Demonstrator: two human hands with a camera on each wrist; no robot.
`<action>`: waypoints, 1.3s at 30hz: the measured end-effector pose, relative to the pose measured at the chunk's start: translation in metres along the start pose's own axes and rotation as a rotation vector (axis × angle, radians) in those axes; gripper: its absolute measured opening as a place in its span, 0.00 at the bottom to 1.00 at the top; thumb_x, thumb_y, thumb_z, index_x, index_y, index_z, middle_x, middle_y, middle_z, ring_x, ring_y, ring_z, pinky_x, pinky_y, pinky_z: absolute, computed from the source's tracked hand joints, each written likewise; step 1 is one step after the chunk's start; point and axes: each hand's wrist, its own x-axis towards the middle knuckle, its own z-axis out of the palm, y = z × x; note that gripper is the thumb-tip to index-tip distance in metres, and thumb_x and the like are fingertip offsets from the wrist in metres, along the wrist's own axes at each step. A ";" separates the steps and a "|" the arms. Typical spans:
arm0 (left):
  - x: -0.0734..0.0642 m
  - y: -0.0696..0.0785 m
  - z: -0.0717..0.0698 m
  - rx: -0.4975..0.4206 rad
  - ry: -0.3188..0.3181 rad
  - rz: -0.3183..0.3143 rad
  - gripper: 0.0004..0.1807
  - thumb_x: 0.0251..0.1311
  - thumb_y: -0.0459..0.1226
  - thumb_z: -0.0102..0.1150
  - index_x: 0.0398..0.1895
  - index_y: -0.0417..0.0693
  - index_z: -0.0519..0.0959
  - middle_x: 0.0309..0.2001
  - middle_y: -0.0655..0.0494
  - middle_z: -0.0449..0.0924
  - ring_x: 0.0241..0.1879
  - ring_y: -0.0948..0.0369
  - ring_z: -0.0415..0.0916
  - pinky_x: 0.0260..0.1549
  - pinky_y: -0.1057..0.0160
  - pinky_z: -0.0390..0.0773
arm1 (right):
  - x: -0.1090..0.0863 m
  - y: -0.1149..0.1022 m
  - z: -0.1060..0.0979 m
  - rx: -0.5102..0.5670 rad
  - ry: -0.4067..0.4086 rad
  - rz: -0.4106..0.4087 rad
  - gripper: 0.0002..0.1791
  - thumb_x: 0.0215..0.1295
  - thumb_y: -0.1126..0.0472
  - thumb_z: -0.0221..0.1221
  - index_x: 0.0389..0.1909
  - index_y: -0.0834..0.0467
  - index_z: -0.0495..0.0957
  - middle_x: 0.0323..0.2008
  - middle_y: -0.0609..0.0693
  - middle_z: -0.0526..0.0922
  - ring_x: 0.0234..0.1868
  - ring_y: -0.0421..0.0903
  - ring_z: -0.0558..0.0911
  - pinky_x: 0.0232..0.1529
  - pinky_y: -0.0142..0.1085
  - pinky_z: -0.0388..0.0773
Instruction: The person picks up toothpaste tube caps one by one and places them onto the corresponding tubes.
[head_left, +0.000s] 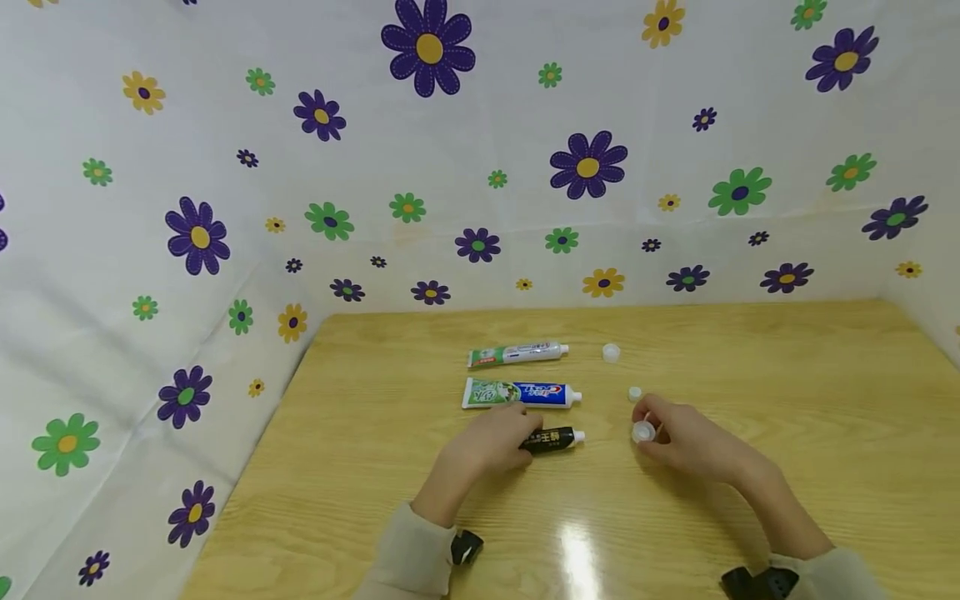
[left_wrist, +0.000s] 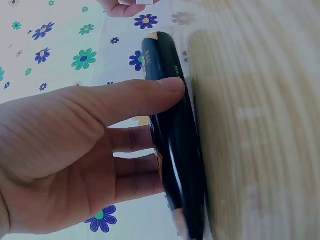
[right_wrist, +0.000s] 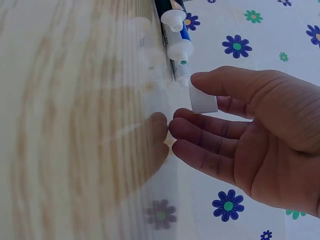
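Taking twelve o'clock as straight away from the person, the left hand (head_left: 487, 442) has thumb and fingers round the black tube (head_left: 551, 440), low over the near-middle of the table (head_left: 360, 467). Its long axis runs nine to three, the white nozzle (head_left: 579, 437) pointing to three. I'd expect it to be light, soft-bellied and a bit slick — best taken at mid-body or toward the nine-o'clock tail, without squeezing. Off at three, apart from that nozzle, the right hand (head_left: 693, 442) pinches a white cap (head_left: 642, 431) between thumb and forefinger. The cap looks light and stiff, easiest by its side wall. Toward twelve from the black tube lies a blue-green tube (head_left: 519, 393) — its nozzle at three too.
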 end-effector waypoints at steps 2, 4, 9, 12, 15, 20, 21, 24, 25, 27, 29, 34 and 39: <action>0.000 -0.003 0.000 -0.019 0.018 0.007 0.20 0.64 0.41 0.66 0.57 0.49 0.76 0.49 0.54 0.78 0.46 0.61 0.76 0.49 0.62 0.77 | 0.000 0.001 0.001 0.003 0.010 -0.001 0.11 0.68 0.67 0.59 0.49 0.62 0.71 0.36 0.48 0.80 0.33 0.41 0.77 0.32 0.32 0.76; -0.001 -0.006 -0.001 -0.052 0.035 0.025 0.20 0.65 0.41 0.65 0.58 0.49 0.75 0.48 0.53 0.77 0.43 0.61 0.75 0.46 0.62 0.77 | 0.001 0.000 0.000 0.011 0.017 0.003 0.12 0.68 0.67 0.59 0.50 0.63 0.71 0.36 0.49 0.81 0.33 0.41 0.77 0.31 0.32 0.76; -0.003 -0.007 -0.003 -0.129 0.065 0.051 0.21 0.68 0.40 0.61 0.61 0.48 0.73 0.49 0.51 0.75 0.42 0.61 0.73 0.44 0.62 0.77 | -0.001 -0.001 -0.001 0.015 0.052 0.000 0.15 0.68 0.66 0.60 0.52 0.64 0.71 0.35 0.47 0.81 0.34 0.40 0.78 0.31 0.32 0.76; -0.003 -0.008 -0.003 -0.150 0.081 0.048 0.21 0.69 0.40 0.59 0.63 0.46 0.72 0.50 0.50 0.77 0.46 0.59 0.76 0.47 0.61 0.78 | -0.003 -0.001 0.000 0.022 0.086 -0.008 0.15 0.69 0.65 0.60 0.53 0.64 0.72 0.35 0.47 0.81 0.34 0.39 0.78 0.32 0.32 0.77; -0.003 -0.009 -0.003 -0.160 0.104 0.048 0.21 0.70 0.39 0.58 0.63 0.44 0.72 0.51 0.49 0.79 0.49 0.57 0.78 0.50 0.59 0.78 | -0.004 -0.002 0.001 0.045 0.110 -0.011 0.15 0.69 0.63 0.60 0.53 0.64 0.72 0.34 0.46 0.80 0.34 0.39 0.78 0.32 0.32 0.77; -0.006 -0.014 -0.006 -0.168 0.187 0.081 0.22 0.70 0.38 0.57 0.65 0.42 0.70 0.56 0.47 0.78 0.54 0.54 0.77 0.54 0.55 0.77 | -0.002 -0.006 -0.002 0.051 0.150 -0.007 0.16 0.70 0.63 0.60 0.53 0.65 0.72 0.34 0.46 0.80 0.35 0.41 0.78 0.32 0.32 0.77; -0.007 -0.015 -0.008 -0.184 0.208 0.087 0.23 0.70 0.37 0.57 0.66 0.42 0.70 0.56 0.47 0.78 0.54 0.54 0.77 0.54 0.55 0.77 | -0.002 -0.006 -0.003 0.045 0.161 -0.008 0.16 0.70 0.63 0.60 0.53 0.65 0.72 0.34 0.47 0.80 0.35 0.41 0.79 0.33 0.33 0.78; -0.012 -0.019 -0.015 -0.235 0.263 0.098 0.24 0.70 0.36 0.58 0.67 0.42 0.69 0.58 0.46 0.77 0.55 0.54 0.76 0.54 0.54 0.77 | 0.000 -0.009 -0.007 0.030 0.193 -0.020 0.15 0.69 0.63 0.60 0.53 0.64 0.72 0.38 0.48 0.81 0.38 0.42 0.81 0.37 0.34 0.79; -0.013 -0.020 -0.017 -0.255 0.277 0.101 0.25 0.70 0.36 0.58 0.67 0.42 0.69 0.58 0.45 0.76 0.54 0.53 0.76 0.54 0.53 0.77 | 0.000 -0.009 -0.008 0.028 0.205 -0.026 0.15 0.69 0.63 0.61 0.53 0.63 0.73 0.40 0.49 0.82 0.39 0.43 0.81 0.38 0.34 0.80; -0.016 -0.021 -0.020 -0.275 0.298 0.111 0.25 0.70 0.35 0.58 0.68 0.42 0.68 0.57 0.45 0.76 0.53 0.54 0.76 0.52 0.54 0.78 | 0.000 -0.009 -0.009 0.032 0.231 -0.040 0.15 0.69 0.64 0.61 0.53 0.63 0.73 0.42 0.50 0.82 0.40 0.44 0.82 0.39 0.34 0.80; -0.018 -0.022 -0.022 -0.300 0.303 0.117 0.25 0.70 0.35 0.57 0.68 0.43 0.68 0.57 0.45 0.75 0.52 0.54 0.76 0.51 0.54 0.79 | -0.002 -0.009 -0.010 0.039 0.256 -0.054 0.15 0.68 0.65 0.61 0.52 0.63 0.73 0.43 0.52 0.82 0.40 0.45 0.82 0.38 0.34 0.81; -0.022 -0.024 -0.024 -0.335 0.324 0.131 0.27 0.71 0.36 0.56 0.71 0.45 0.65 0.63 0.44 0.71 0.58 0.52 0.74 0.56 0.53 0.77 | -0.007 -0.011 -0.011 0.053 0.325 -0.085 0.15 0.66 0.68 0.62 0.52 0.64 0.73 0.44 0.53 0.82 0.39 0.44 0.81 0.36 0.33 0.81; -0.024 -0.025 -0.027 -0.279 0.406 0.150 0.28 0.69 0.34 0.57 0.71 0.45 0.66 0.67 0.43 0.67 0.64 0.50 0.69 0.62 0.51 0.72 | -0.008 -0.016 -0.013 0.079 0.337 -0.111 0.15 0.67 0.66 0.62 0.53 0.63 0.74 0.44 0.53 0.81 0.39 0.43 0.81 0.36 0.32 0.81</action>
